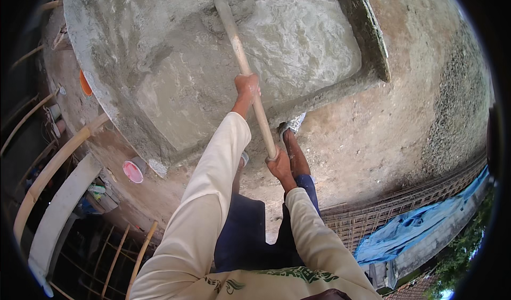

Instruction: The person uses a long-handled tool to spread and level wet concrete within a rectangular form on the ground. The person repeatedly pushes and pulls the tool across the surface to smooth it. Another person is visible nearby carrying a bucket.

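Note:
A long wooden tool handle (243, 60) slants from near my body out over a wide trough of wet grey mortar (181, 95). My left hand (246, 86) is wrapped around the handle about midway. Lower down, my right hand (279, 164) grips the end closest to me. The far part of the handle is coated in grey mortar, and the tool's head is hidden there, so its kind cannot be told. On the right half of the trough lies a pool of watery, swirled mix (303, 36).
A board wall (367, 26) edges the trough at the right. A pink-lined bucket (133, 171) and an orange container (85, 83) stand on the left. Gravel (458, 103) lies far right; wire mesh (367, 220) and a blue tarp (410, 228) are at lower right. Bamboo poles (58, 164) line the left.

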### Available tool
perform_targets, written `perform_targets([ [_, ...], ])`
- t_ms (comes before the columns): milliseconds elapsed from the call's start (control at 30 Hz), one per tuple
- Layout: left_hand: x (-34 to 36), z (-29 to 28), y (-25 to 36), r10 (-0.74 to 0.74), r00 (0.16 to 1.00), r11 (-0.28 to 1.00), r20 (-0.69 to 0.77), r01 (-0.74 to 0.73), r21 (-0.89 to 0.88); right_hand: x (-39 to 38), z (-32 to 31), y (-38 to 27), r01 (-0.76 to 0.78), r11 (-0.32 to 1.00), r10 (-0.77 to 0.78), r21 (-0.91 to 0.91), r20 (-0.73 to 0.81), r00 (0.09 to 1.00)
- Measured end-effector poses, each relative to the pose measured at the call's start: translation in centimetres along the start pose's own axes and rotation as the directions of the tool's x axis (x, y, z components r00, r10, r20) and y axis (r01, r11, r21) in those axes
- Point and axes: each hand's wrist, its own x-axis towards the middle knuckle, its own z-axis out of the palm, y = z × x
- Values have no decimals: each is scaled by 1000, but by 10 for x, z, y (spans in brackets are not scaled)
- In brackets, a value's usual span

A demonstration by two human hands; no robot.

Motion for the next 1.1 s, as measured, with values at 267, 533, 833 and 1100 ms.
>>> perform_targets([
  [267, -103, -60, -130, -178, 983, 983, 33, 179, -45, -158, 17, 26, -150, 988, 152, -31, 64, 986],
  [533, -69, -164, -56, -51, 979, 975, -197, 6, -224, -83, 79, 10, 53, 981, -18, -187, 187, 982],
  [833, 14, -209, -95, -101, 979, 992, -177, 85, -98, -88, 133, -22, -50, 998, 57, -46, 155, 986],
  [1100, -107, -226, -167, -209, 969, 949, -136, 167, -267, -204, 104, 8, -61, 973, 102, -223, 178, 979],
])
